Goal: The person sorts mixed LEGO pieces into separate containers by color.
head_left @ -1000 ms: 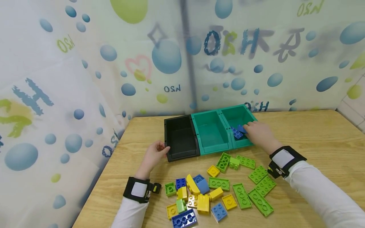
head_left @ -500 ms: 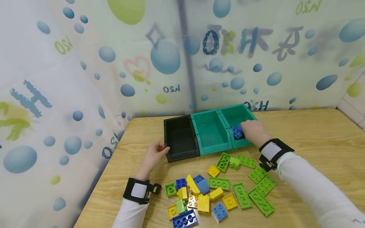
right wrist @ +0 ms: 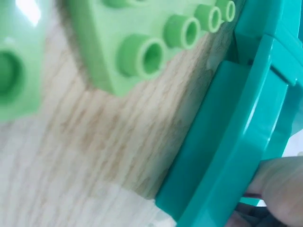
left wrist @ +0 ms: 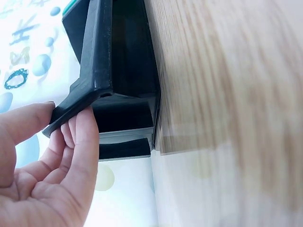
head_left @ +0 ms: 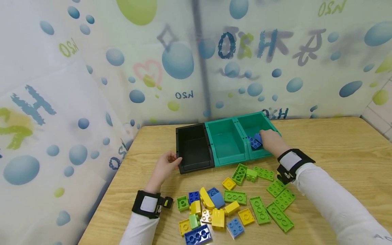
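Note:
At the table's back, a black bin (head_left: 196,149) joins two green bins, a middle one (head_left: 228,141) and a right one (head_left: 255,124). My left hand (head_left: 164,166) pinches the black bin's near-left rim; in the left wrist view its thumb and fingers (left wrist: 85,130) are on either side of the lip. My right hand (head_left: 273,141) reaches into the right green bin, fingers bent down around a blue brick (head_left: 258,137) that they partly cover. Beside it in that bin lies a dark blue studded brick (head_left: 254,143). The right fingertips are mostly hidden behind the rim in the right wrist view.
Loose bricks lie on the wooden table (head_left: 337,149) in front of the bins: several green ones (head_left: 277,187), yellow ones (head_left: 218,218) and blue ones (head_left: 235,228). A patterned curtain (head_left: 245,68) hangs behind the table.
My right hand has lowered and turned slightly inside the right green bin, its forearm shifting left. The left hand stays on the black bin's rim; the loose bricks have not moved.

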`<state>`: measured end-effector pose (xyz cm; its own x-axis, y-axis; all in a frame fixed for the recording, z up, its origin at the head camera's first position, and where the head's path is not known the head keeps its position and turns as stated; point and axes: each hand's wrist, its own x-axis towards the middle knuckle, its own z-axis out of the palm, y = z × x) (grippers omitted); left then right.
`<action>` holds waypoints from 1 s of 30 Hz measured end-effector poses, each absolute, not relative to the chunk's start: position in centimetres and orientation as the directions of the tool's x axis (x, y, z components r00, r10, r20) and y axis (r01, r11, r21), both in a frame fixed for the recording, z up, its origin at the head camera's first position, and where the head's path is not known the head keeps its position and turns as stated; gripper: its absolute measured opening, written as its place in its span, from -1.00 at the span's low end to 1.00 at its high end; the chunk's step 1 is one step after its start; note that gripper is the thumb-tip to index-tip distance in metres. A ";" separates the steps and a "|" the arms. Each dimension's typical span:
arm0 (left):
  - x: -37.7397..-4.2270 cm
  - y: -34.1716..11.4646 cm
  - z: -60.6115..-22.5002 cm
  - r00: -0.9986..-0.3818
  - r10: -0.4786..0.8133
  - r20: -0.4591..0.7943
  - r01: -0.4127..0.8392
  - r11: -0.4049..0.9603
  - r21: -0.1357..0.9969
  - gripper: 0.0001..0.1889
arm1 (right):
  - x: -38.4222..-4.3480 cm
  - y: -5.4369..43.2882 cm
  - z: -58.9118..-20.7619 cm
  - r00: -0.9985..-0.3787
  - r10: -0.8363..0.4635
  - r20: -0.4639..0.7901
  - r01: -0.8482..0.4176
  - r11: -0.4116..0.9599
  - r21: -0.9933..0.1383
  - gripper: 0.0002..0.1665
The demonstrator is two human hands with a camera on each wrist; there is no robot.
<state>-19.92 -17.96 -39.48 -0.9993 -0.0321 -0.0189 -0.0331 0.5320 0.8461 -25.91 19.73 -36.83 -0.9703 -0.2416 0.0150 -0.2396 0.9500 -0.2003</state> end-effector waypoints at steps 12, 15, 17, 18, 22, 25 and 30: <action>-19.9 -18.1 -39.7 -0.999 -0.031 -0.029 -0.041 0.524 0.851 -0.83 | -26.6 19.8 -38.1 -0.975 -0.221 0.011 -0.218 0.951 -0.219 -0.81; -19.9 -18.1 -39.7 -0.999 -0.036 -0.030 -0.044 0.530 0.847 -0.83 | -26.6 19.8 -38.1 -0.974 -0.226 0.016 -0.223 0.948 -0.225 -0.79; -20.0 -18.0 -39.7 -0.999 -0.038 -0.029 -0.044 0.531 0.846 -0.83 | -26.4 19.8 -38.1 -0.973 -0.229 0.023 -0.229 0.950 -0.212 -0.72; -20.0 -18.0 -39.7 -0.999 -0.039 -0.029 -0.045 0.530 0.847 -0.84 | -26.3 19.8 -38.1 -0.972 -0.233 0.029 -0.234 0.950 -0.208 -0.69; -20.0 -18.0 -39.7 -0.999 -0.035 -0.021 -0.036 0.525 0.850 -0.84 | -25.8 20.1 -37.6 -0.962 -0.262 0.075 -0.273 0.930 -0.245 -0.66; -20.0 -18.1 -39.6 -0.999 -0.033 -0.020 -0.034 0.531 0.847 -0.84 | -25.3 20.4 -36.9 -0.950 -0.292 0.110 -0.312 0.895 -0.320 -0.67; -20.0 -18.0 -39.5 -0.999 -0.034 -0.024 -0.039 0.533 0.845 -0.84 | -23.8 21.4 -35.8 -0.950 -0.288 0.121 -0.309 0.811 -0.497 -0.65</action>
<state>-20.03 -18.01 -39.53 -0.9991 -0.0339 -0.0242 -0.0386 0.5328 0.8453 -23.78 21.42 -35.79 -0.9499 -0.2882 0.1209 -0.3092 0.8109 -0.4969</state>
